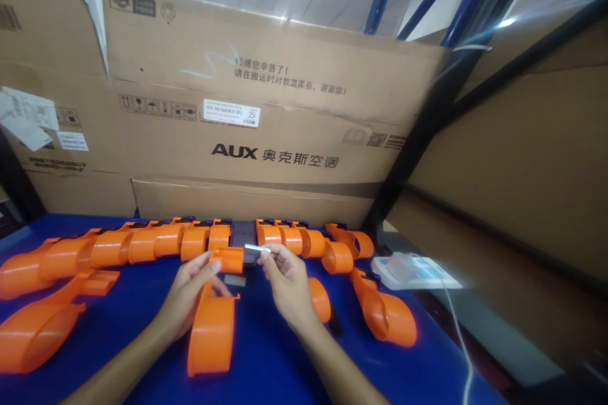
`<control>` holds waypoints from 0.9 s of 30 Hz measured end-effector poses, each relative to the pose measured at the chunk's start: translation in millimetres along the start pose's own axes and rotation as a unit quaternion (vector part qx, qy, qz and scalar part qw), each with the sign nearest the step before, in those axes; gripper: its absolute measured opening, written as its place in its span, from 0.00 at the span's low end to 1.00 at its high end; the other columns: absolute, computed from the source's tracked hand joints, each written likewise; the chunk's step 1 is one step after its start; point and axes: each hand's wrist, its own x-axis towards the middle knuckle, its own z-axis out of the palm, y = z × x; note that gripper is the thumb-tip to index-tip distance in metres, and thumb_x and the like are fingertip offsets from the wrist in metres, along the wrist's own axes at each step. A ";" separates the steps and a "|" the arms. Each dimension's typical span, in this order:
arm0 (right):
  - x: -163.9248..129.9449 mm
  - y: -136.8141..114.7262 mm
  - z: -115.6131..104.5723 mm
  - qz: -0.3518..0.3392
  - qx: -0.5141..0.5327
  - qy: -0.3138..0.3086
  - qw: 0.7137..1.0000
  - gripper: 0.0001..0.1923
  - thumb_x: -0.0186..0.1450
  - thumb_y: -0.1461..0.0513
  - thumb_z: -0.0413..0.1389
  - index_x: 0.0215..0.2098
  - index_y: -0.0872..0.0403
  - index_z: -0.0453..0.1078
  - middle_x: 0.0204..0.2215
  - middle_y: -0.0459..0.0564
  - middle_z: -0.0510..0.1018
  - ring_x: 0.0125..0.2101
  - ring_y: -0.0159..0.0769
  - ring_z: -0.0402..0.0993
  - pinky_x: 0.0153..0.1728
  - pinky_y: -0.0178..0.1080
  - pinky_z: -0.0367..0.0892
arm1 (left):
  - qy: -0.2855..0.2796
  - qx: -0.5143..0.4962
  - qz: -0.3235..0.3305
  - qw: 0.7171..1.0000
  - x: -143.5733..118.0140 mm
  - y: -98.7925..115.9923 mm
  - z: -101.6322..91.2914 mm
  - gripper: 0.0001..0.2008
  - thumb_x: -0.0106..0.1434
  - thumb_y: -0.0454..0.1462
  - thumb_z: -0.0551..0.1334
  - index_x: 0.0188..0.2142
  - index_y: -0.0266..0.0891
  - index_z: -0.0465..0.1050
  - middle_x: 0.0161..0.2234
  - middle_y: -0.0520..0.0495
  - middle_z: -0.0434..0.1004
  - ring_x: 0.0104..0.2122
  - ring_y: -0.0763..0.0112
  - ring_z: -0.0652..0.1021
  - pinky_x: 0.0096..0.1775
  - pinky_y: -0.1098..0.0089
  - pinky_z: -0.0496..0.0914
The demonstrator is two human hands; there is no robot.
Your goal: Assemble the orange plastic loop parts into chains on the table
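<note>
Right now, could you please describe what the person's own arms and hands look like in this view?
Both forearms are bare as far as the frame shows: no sleeves or cuffs. The left hand and right hand wear no gloves, and no watch, bracelet or ring shows. The fingers are slim with short nails. No markings or cables are on either arm.
</note>
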 end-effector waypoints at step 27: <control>0.5 -3.4 -5.6 -0.048 -0.043 -0.016 0.998 0.12 0.68 0.53 0.56 0.38 0.54 0.71 0.31 0.46 0.73 0.33 0.35 0.68 0.35 0.35 0.65 | 0.003 0.037 0.012 0.999 -0.7 -4.8 -4.6 0.31 0.59 0.49 0.67 0.55 0.34 0.65 0.19 0.47 0.78 0.16 0.72 0.71 0.21 0.76 0.61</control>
